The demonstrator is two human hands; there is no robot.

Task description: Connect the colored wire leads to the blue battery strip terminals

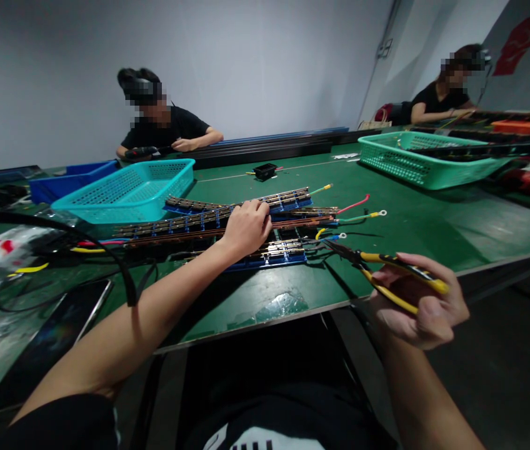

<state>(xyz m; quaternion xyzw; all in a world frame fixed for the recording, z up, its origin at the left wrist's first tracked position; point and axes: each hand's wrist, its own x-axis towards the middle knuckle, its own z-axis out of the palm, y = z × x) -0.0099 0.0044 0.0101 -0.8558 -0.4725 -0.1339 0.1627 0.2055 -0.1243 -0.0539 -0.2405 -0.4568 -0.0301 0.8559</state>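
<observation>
My left hand [247, 228] is closed over a pile of long blue strips with brass-coloured metal bars [180, 224], its fingertips out of sight behind them. From the pile's right end stick out a green wire with a ring terminal [361, 217], a red wire [356, 203] and a blue-ended lead [337, 237]. My right hand [422, 303] grips pliers with yellow and black handles [400, 262]. Their dark jaws lie close to the wire ends of the nearest strip [269, 257]; whether they touch a wire I cannot tell.
A turquoise basket [124, 187] stands behind the strips, and a green basket [434, 169] at the right holds dark rails. A small black box [265, 171] sits mid-table. Left lie a dark phone-like slab [54, 340], plastic bags [16, 240] and a black cable [105, 244]. Two people sit across the table.
</observation>
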